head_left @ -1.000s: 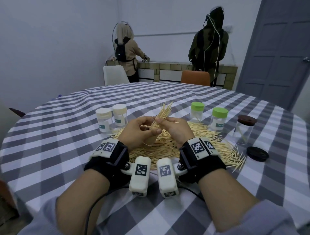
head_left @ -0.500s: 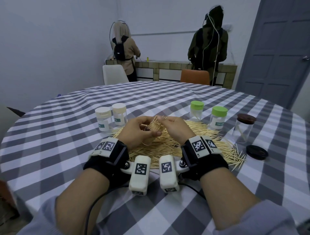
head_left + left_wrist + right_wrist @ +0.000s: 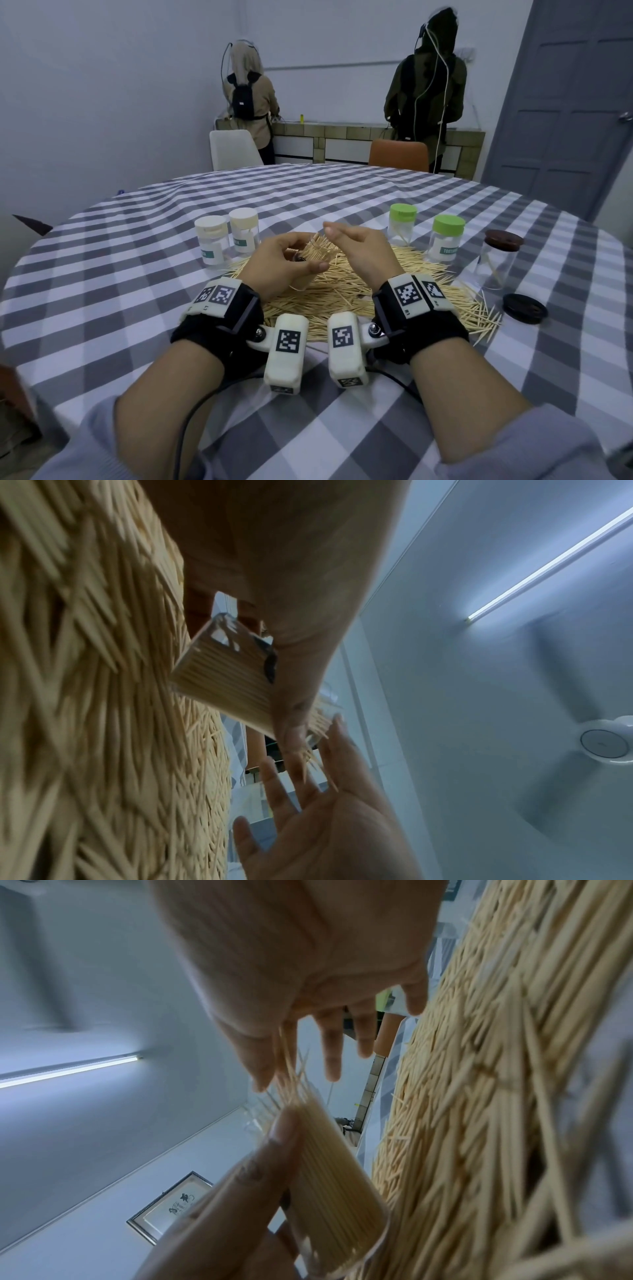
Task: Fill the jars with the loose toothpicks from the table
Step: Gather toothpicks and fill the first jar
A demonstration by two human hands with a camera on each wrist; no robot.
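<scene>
A clear jar (image 3: 226,677) packed with toothpicks is being gripped by the left hand (image 3: 284,265), thumb and fingers curled round it, above the loose toothpick pile (image 3: 346,291) on the checked tablecloth (image 3: 137,274). The right hand (image 3: 363,253) is hovering just beside the jar's mouth with fingers spread and relaxed, grasping nothing. Beyond the left hand two cream-lidded jars (image 3: 226,243) are standing, and beyond the right hand two green-lidded jars (image 3: 424,236), a brown-lidded glass jar (image 3: 496,260) and a loose dark lid (image 3: 524,307).
</scene>
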